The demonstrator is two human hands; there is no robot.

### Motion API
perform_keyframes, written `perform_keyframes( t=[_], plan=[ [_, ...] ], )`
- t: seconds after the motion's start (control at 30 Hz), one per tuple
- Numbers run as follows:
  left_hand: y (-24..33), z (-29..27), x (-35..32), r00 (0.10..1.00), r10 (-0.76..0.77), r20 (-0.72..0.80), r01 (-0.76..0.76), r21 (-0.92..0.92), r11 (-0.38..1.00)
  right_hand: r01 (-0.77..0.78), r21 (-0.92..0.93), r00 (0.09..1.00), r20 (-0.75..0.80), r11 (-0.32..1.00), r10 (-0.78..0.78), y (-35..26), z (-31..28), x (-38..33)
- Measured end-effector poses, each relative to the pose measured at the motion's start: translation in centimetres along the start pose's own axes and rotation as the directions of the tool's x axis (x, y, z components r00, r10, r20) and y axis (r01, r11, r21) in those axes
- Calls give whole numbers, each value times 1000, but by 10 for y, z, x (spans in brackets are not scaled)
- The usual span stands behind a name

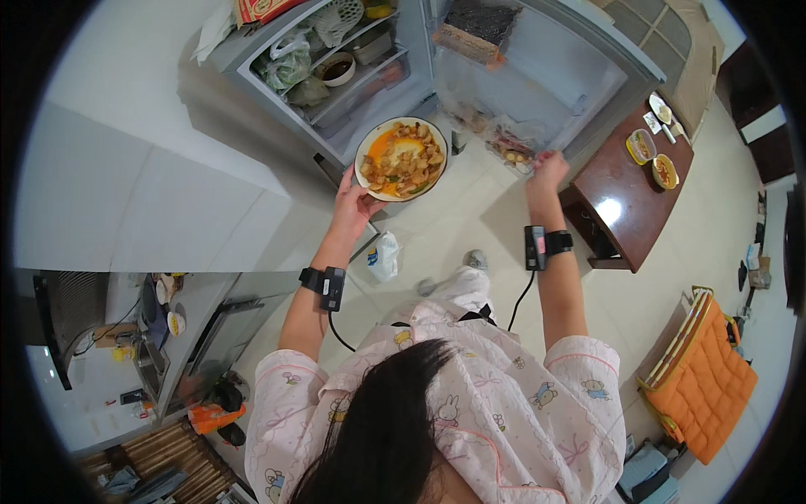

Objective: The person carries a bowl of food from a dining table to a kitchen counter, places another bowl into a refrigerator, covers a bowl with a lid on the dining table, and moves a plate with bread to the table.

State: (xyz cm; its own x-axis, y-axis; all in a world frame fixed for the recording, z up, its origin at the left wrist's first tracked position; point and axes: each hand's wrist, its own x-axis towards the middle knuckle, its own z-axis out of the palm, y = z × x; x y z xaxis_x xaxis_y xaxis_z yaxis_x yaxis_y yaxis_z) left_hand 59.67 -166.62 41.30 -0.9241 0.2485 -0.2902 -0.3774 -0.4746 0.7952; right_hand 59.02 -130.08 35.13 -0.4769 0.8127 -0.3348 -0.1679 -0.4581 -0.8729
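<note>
My left hand [357, 202] grips the near left rim of a round white dish [363, 173] with a dark edge. Chunky browned food [421, 160] in orange sauce fills the dish, which is held level in front of the open refrigerator [336, 151]. My right hand [550, 168] is closed at the near edge of the refrigerator door [579, 76], which is swung out to the right. Its fingertips are partly hidden against the door. Inside, the shelves carry bagged greens [290, 67] and a white bowl of dark liquid [337, 70].
A dark wooden table [625, 185] stands right of the door, bearing a yellow bowl [665, 171] and a plastic container [641, 147]. A white plastic bag [384, 259] lies on the floor. An orange cushioned chair [701, 378] is at right; a kitchen counter [101, 395] is at left.
</note>
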Motion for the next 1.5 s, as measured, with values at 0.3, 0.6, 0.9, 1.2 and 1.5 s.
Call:
perform_keyframes(
  t=[0.3, 0.6, 0.9, 1.2, 1.5],
  plan=[
    [-17, -1, -6, 996, -90, 8, 90, 21, 996, 314, 27, 943, 105, 949, -316, -81, -45, 104],
    [-25, -45, -52, 993, -122, 1, 122, 24, 992, 414, -148, 867, 365, 898, -339, -76, -40, 43],
    [-36, -102, -88, 995, -94, -32, 92, -46, 995, 500, -372, 640, 767, 782, -43, -54, -29, -88],
    [-15, -141, -153, 982, -36, -188, 3, -171, 985, 968, 211, -57, 709, 134, -703, -46, 76, -252],
    [-4, -179, -203, 958, 94, -271, -164, -250, 954, 993, 115, -72, 689, 11, -721, 9, 184, -356]
  ],
)
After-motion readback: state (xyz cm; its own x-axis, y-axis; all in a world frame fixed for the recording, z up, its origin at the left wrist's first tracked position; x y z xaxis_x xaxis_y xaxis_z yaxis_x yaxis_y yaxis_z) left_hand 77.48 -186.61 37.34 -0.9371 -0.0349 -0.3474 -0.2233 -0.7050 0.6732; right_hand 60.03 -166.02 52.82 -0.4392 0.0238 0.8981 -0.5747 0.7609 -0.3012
